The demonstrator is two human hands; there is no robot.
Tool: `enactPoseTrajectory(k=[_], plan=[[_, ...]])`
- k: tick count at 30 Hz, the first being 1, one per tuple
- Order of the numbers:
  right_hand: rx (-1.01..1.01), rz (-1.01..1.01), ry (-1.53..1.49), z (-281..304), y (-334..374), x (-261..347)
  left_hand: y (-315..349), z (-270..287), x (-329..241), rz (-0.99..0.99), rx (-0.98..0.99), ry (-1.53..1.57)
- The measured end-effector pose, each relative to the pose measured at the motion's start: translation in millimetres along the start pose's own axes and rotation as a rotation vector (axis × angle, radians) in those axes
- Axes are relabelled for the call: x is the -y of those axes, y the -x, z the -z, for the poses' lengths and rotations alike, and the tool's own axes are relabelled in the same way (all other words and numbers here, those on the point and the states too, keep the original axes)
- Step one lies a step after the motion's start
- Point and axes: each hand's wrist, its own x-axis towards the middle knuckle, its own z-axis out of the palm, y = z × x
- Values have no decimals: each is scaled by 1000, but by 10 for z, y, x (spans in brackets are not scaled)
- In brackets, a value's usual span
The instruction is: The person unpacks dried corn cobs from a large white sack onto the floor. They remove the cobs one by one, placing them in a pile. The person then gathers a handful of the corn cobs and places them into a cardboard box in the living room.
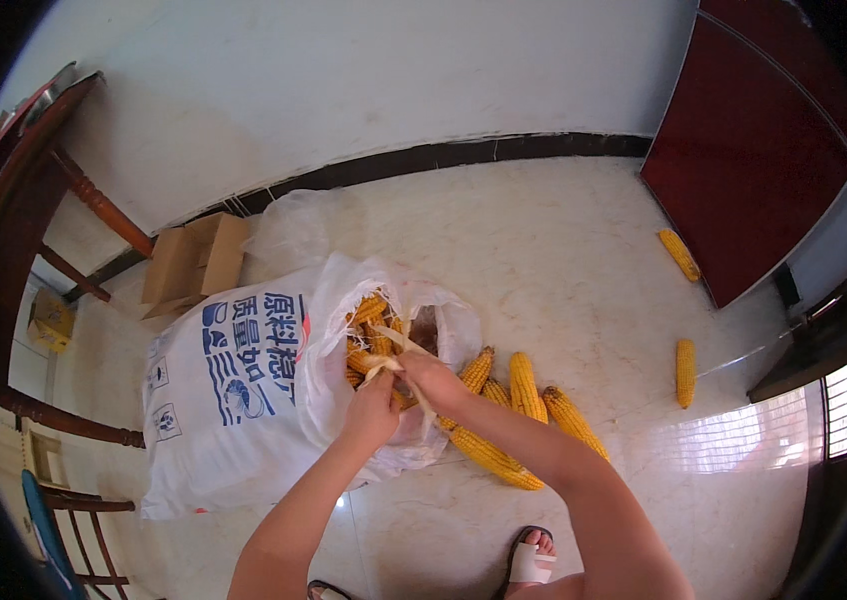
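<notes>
Holding pale husk [379, 362] with left hand [373, 408] and right hand [430, 380] close together, right at the open mouth of the big white sack [243, 400]. Seems to have fingers of both hands clamped on the husk, just by the yellow corn [368, 308] inside the sack. Cannot see well under the hands, so cannot tell about a whole ear being there. Might slip, from the husk being thin and maybe smooth. Might also tear it short, from a pull too hard or too quick. Could then jerk both hands apart, bump the floppy sack rim and tip some corn out. Could knock the corn pile [523, 385] too, just beside the sack and under the right arm [533, 440] in this view, and send round ears rolling over the shiny floor [593, 330]. Might step on a rolling ear, with a sandal [526, 565] near the pile, and slide. Could drop bits of husk in with the corn, from letting go over the sack. Might forget or kick the lone ear [684, 373] far off to the right.
</notes>
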Motion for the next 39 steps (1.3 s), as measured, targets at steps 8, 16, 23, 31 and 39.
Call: enactPoseTrajectory(k=[8,16,23,31,39], plan=[[556,-532,908,-43,11,-936,142,191,181,94,452,-840],[613,-742,865,34,-556,-242,210,232,139,-153,564,-866],[457,-383,725,204,-635,332,-97,335,368,-82,336,-895],[395,-487,660,-740,-289,96,-235,216,878,45,134,-1018],[613,-585,696,-913,-133,-84,-431,83,861,-73,231,-571]])
